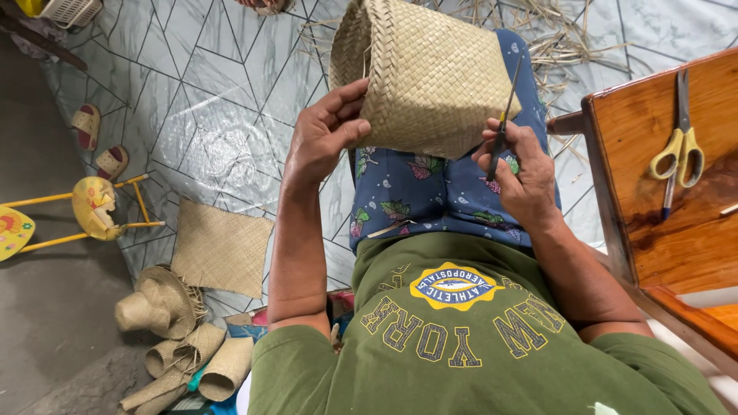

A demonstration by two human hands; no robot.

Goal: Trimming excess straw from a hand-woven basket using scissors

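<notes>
1. Woven straw basket: square-sided, natural tan. It rests on your lap over the blue leaf-print trousers, tipped away from you so one lower edge faces up and can be got at from both sides.

2. Wooden table: at your right elbow, within reach, serving as a tool rest.

3. Flat woven mat panel: lies on the tiled floor to your left, well apart from the basket. Beside it are a woven hat and rolled straw strips, stacked together as stock.

4. Loose straw: scattered on the floor beyond the basket.

5. Left hand: your fingers are curled and your thumb is pressed against the basket's near left edge, pinching the weave to steady it.

6. Right hand: closed round a thin dark tool with a yellow band, its point held up against the basket's right side; knuckles just beside the weave.

7. Yellow-handled scissors: laid flat on the table, blades closed, a blue pen touching them.
</notes>
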